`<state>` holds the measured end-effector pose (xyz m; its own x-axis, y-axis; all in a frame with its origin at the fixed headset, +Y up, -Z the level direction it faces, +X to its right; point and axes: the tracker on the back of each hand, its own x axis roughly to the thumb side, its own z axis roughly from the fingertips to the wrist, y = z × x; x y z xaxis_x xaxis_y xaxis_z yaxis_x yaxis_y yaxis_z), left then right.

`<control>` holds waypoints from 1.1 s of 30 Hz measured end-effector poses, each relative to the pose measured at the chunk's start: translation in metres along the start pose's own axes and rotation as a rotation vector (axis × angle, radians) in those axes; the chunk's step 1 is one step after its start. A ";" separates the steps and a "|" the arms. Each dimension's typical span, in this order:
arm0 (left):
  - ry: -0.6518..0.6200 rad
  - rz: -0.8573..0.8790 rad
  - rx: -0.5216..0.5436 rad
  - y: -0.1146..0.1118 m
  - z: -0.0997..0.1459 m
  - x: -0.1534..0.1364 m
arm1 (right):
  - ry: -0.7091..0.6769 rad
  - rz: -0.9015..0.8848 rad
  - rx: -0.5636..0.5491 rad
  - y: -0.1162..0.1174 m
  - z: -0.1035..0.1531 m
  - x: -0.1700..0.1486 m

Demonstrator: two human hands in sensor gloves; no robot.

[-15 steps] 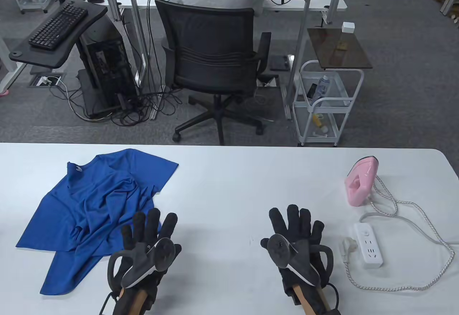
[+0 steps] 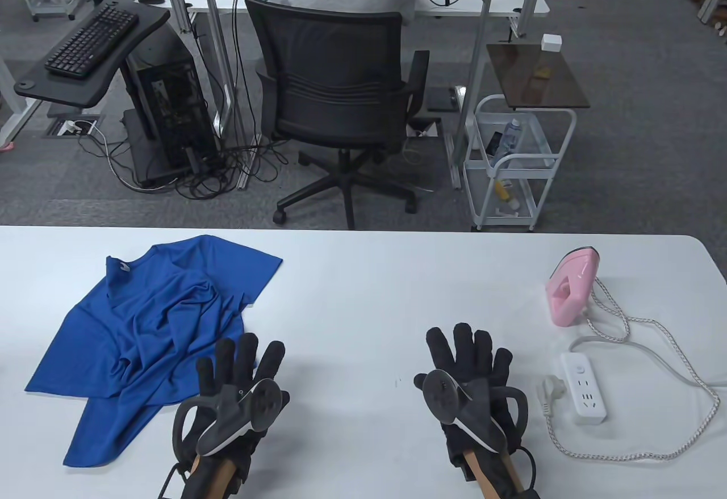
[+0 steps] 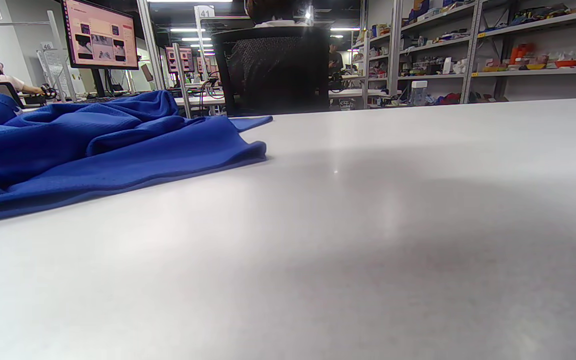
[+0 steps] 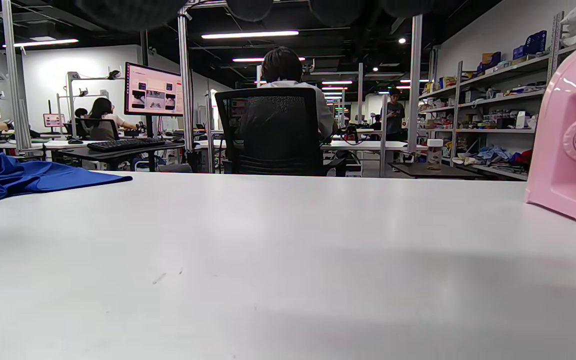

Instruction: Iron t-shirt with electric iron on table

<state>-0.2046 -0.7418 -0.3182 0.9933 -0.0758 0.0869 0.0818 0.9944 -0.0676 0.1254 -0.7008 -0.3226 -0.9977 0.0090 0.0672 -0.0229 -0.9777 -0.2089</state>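
**Both hands flat on counter, shirt left, iron right**

Table view: left hand (image 2: 241, 371) lies palm down, fingers straight and spread, grip open, holding nothing; its fingertips sit at the near right edge of the crumpled blue t-shirt (image 2: 153, 323), whether touching it I cannot tell. Right hand (image 2: 468, 365) likewise flat, fingers straight, grip open and empty, near the counter's middle.

Pink electric iron (image 2: 572, 286) stands on its heel at the far right, well apart from the shirt. Its braided cord (image 2: 690, 377) loops toward the near edge and ends in a plug (image 2: 551, 391) lying just beside a white power strip (image 2: 584, 388), not inserted.

Wrist views only: left wrist view shows the shirt's folds rising off the counter (image 3: 368, 225), hem edge lying flat. Right wrist view shows the iron's dial on its side; neither wrist view shows cord or strip.

Open room: broad bare counter between shirt and iron and beyond both hands. An office chair (image 2: 335, 101) stands past the far edge.
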 end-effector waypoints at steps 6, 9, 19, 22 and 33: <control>-0.010 0.007 -0.008 -0.001 0.000 0.001 | 0.011 0.008 -0.011 -0.022 0.000 -0.007; -0.009 -0.006 -0.017 -0.002 0.000 0.001 | 0.053 0.034 0.020 -0.031 -0.007 -0.026; -0.011 -0.015 -0.055 -0.009 -0.003 0.004 | 0.245 0.169 0.207 -0.002 -0.014 -0.102; -0.018 -0.019 -0.068 -0.010 -0.003 0.006 | 0.286 0.246 0.264 0.017 -0.013 -0.115; -0.035 -0.058 -0.097 -0.014 -0.003 0.011 | 0.331 0.319 0.524 0.056 -0.015 -0.122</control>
<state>-0.1946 -0.7564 -0.3196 0.9833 -0.1290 0.1285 0.1487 0.9763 -0.1572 0.2447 -0.7536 -0.3574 -0.9195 -0.3132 -0.2375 0.2252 -0.9150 0.3348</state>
